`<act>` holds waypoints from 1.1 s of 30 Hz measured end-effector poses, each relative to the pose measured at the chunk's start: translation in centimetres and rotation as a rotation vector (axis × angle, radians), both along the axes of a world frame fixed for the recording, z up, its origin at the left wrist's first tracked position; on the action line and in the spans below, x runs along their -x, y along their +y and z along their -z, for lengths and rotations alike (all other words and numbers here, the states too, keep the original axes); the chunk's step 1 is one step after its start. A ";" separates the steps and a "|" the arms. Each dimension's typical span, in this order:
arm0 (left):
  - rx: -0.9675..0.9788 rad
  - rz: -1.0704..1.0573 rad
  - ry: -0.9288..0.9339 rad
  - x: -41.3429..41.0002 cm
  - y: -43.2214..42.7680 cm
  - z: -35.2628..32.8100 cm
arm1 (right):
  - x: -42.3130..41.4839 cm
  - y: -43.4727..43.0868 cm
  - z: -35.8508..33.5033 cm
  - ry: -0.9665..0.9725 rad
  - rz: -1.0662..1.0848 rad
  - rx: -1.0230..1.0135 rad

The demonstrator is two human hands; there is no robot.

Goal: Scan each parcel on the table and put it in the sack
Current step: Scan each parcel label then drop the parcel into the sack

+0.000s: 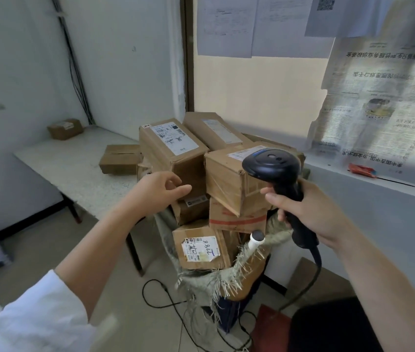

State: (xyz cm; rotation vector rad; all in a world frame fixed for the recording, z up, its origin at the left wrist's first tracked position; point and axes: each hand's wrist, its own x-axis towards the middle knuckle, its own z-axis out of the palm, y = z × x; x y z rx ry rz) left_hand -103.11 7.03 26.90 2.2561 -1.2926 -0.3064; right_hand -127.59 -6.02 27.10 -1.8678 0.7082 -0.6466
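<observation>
Right hand (303,209): fingers and thumb wrapped firmly round the handle of a black handheld barcode scanner (272,166). The scanner head stands upright above the fist, in front of a taped brown cardboard box (226,181) with a white label on its top face. A black cable (315,260) runs down from the base of the handle.

Left hand (160,189): fingers loosely curled, thumb extended, holding nothing. It is placed at the near end of a long brown cardboard box (173,151) bearing a printed shipping label. Contact with the box cannot be confirmed.

The frayed woven sack (209,280) stands on the floor just beside the near corner of the table, between the two forearms. Parcels are heaped well above its rim. Besides the two boxes noted, the heap includes a second long brown box (211,130) at the back, a red-taped carton (236,221) and a brown box with a handwritten white label (201,247) lowest at the front. A white tube with a dark cap (257,238) projects at the sack's right edge.

On the white speckled table (74,171), to the left, lie two parcels: a flat brown cardboard parcel (120,158) close to the heap, and a small brown cardboard parcel (65,128) at the far corner against the wall.

Sheets of newspaper (379,97) cover the window on the right.
</observation>
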 end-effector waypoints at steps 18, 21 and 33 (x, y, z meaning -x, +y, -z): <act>-0.072 -0.269 0.092 -14.2 25.4 3.7 | -17.8 17.7 3.2 0.029 -0.199 -0.113; -0.127 -0.279 0.076 -17.0 29.8 4.5 | -21.1 20.9 4.2 0.023 -0.180 -0.127; -0.102 -0.218 0.151 -26.9 33.4 8.2 | -31.0 24.8 6.9 0.037 -0.111 -0.192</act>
